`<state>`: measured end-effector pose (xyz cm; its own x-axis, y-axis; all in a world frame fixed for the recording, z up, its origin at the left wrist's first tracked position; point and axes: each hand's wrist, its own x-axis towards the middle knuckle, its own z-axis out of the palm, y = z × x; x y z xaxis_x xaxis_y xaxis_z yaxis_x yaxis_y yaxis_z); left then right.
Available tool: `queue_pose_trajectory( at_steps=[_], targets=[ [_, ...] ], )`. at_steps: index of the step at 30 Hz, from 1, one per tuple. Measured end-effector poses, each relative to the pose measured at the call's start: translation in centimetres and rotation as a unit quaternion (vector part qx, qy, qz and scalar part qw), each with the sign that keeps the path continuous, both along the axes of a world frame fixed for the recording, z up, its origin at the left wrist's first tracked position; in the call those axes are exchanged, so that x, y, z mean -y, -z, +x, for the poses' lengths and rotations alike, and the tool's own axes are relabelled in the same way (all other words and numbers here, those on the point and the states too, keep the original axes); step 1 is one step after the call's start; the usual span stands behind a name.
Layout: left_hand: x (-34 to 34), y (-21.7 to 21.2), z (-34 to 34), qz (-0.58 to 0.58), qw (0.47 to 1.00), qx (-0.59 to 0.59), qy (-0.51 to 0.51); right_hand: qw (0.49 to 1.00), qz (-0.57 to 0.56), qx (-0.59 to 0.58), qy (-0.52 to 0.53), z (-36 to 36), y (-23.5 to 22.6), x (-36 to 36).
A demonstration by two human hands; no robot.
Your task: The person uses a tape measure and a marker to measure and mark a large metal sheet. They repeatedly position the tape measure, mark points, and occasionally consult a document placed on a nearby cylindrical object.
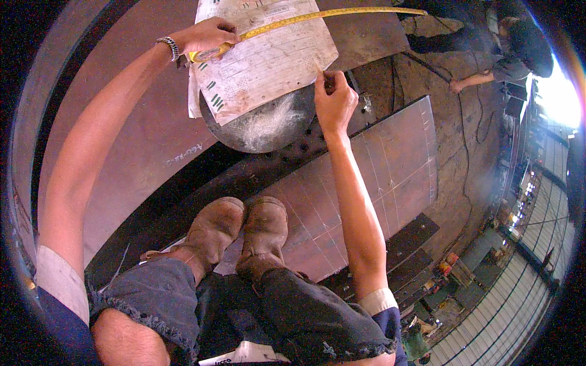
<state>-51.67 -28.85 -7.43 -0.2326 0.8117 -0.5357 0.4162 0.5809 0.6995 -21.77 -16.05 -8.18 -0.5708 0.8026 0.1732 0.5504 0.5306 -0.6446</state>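
Left hand (pixel 204 36) pins tape measure (pixel 317 17) | right hand (pixel 334 100) pinches paper sheet (pixel 268 58)

Paper on disc, tape across it

Left hand (pixel 204 36) pins the tape (pixel 317 17) on the paper (pixel 262 61); right fingers (pixel 323 82) touch the paper's right edge; disc (pixel 262 125) lies under it, boots (pixel 241 235) nearer.

Frayed denim shorts (pixel 342 323), scuffed tan boots (pixel 244 235), beaded bracelet (pixel 168 46)

both hands (pixel 207 35) (pixel 332 97), yellow tape measure (pixel 317 16) across worn paper sheet (pixel 265 61)
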Motion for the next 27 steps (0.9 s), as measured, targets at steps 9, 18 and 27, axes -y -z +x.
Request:
queue_pose_trajectory(
  at_steps=[9,18,27],
  targets=[
    [-0.2,-0.3,0.0,-0.009,0.998,0.057,-0.011,0.999,0.038,0.004,0.001,0.2,0.8,-0.3],
    [0.0,-0.1,0.3,0.019,0.998,0.052,-0.032,1.0,0.012,-0.003,0.003,0.1,0.2,-0.5],
    [-0.1,0.9,-0.1,0.027,0.998,0.053,-0.01,0.99,-0.094,-0.085,0.056,1.6,-0.5,1.9]
  ],
)
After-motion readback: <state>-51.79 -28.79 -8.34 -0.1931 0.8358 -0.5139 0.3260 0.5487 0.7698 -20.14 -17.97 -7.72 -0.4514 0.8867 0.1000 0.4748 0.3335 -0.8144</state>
